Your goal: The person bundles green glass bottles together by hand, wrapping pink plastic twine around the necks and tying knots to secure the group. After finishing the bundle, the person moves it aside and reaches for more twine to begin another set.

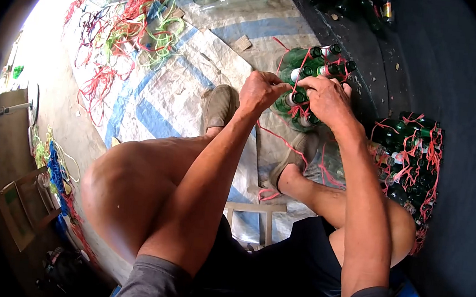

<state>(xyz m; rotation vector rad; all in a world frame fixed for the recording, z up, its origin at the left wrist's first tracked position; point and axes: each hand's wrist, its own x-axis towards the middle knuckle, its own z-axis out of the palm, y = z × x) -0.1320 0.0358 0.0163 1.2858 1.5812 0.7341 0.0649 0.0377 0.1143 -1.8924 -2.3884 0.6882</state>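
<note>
Several green glass bottles (295, 56) stand bunched together on the floor before me, necks up, with pink string (298, 80) running around and between the necks. At the near left side of this bunch, my left hand (261, 91) is closed, thumb and finger pinching the string. Over the bunch's near right side is my right hand (328, 100), its fingers curled in and the fingertips closed on the same string close to the left hand. Part of the nearer bottles is hidden beneath my hands. A loose pink strand trails down toward my right shoe (295, 156).
Tied bunches of green bottles (418, 158) stand to the right. A tangle of red and green string (141, 21) lies at the upper left on the white and blue sheet (155, 118). More bottles lie at the top. A wooden frame (23, 209) is at the left.
</note>
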